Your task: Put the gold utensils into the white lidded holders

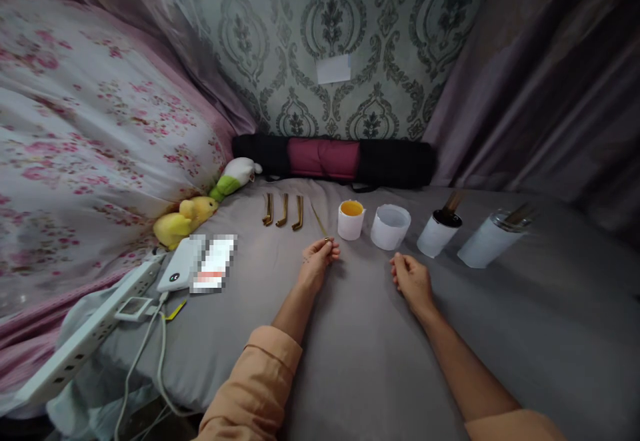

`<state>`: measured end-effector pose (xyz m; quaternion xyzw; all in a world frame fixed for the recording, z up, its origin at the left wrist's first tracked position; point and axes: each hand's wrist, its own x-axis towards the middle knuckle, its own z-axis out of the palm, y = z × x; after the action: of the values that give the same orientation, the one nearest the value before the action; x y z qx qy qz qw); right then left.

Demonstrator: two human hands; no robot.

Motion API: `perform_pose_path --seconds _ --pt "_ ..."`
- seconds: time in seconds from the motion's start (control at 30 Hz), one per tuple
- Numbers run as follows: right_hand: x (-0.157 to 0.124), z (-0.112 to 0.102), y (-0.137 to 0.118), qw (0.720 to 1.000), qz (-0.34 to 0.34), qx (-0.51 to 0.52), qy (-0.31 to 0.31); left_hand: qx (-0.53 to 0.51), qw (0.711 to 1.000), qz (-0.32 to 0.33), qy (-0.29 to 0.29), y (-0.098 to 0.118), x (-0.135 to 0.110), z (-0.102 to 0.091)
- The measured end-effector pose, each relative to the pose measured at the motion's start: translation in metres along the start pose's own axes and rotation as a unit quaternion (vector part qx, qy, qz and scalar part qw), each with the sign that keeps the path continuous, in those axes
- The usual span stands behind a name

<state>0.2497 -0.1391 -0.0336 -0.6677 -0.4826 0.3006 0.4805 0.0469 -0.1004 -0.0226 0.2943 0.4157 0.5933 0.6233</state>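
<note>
So there's this thin, straight-looking gold-brown stick (pixel 319 218), kinda metallic, just left of the short white cup with the yellow-orange inside (pixel 351 225). The left hand (pixel 315 261) has its near end pinched between thumb and fingers, right above the smooth grey cloth (pixel 360 334), which has soft wrinkles.

The right hand (pixel 413 282) is in front and to the right of the yellow-lined cup, fingers loosely curled with the tips drawn in together; can't tell if anything's tucked in there. Just beyond its fingertips is a wider white round tub with a papery wall (pixel 390 233), right next door to the yellow-lined cup on its right.

Well left of that cup are three slim, shiny gold-brown bundles with bent ends (pixel 285 212), roughly in a row. Off to its right there's a narrow white cylinder with a dark mouth (pixel 436 238) and brown sticks (pixel 453 202) poking out, then a taller white cylinder with a shiny rim (pixel 487 244), more thin sticks coming out the top.

Behind the cup lies a long padded black fabric roll with a maroon middle (pixel 325 160). Far left of it: a fuzzy yellow plush toy (pixel 173 229).
</note>
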Motion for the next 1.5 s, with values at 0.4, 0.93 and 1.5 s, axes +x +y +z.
perform_pose_path --seconds 0.4,0.93,1.5 --pt "-0.001 0.0 0.002 0.999 0.014 0.026 -0.016 0.085 0.994 0.073 -0.004 -0.01 -0.023 0.011" --pt "-0.004 -0.002 -0.009 0.996 0.041 0.07 -0.025 0.242 0.953 0.183 -0.019 -0.014 -0.033 0.014" --pt "-0.012 -0.004 -0.027 0.963 0.034 0.249 -0.097 0.358 0.878 0.28 -0.148 -0.015 -0.046 0.032"
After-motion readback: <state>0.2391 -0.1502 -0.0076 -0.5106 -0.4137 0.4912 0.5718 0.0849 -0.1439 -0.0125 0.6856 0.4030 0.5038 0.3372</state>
